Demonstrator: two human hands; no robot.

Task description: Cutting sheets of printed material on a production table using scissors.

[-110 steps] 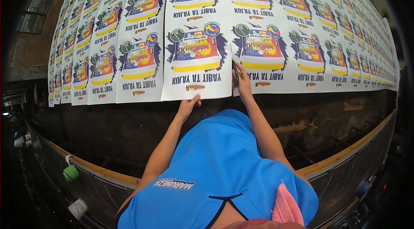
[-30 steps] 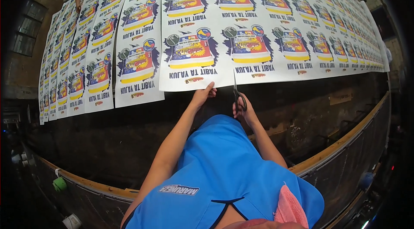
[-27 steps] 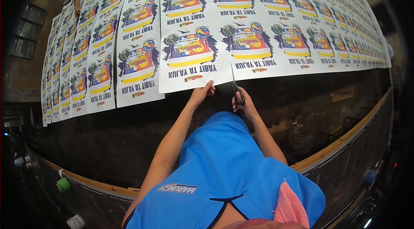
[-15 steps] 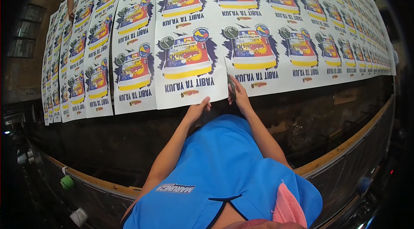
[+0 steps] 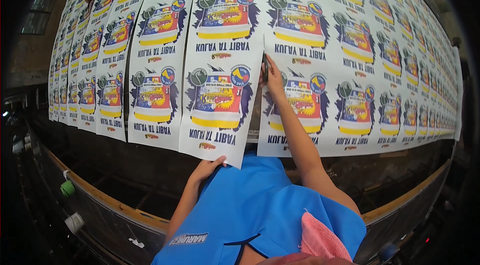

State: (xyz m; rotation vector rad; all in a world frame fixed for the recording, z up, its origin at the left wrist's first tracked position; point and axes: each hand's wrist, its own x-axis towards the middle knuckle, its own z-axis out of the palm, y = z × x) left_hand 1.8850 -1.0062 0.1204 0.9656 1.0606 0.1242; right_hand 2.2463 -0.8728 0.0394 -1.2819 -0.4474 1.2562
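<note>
Right hand (image 5: 271,77), fingers curled round dark scissors (image 5: 265,60), sits right of the printed strip (image 5: 220,96); left hand (image 5: 208,167) pinches its near edge, thumb uppermost.

Strip (image 5: 214,99): white, one column of multicoloured prints, upside down to me; parted from the sheet at its near end, where I pinch its edge.
Sheet (image 5: 325,148): white, same prints in rows; spread right of the strip.
Scissors (image 5: 265,61): dark, in my grasp where the two meet, tips pointing away from me.
</note>
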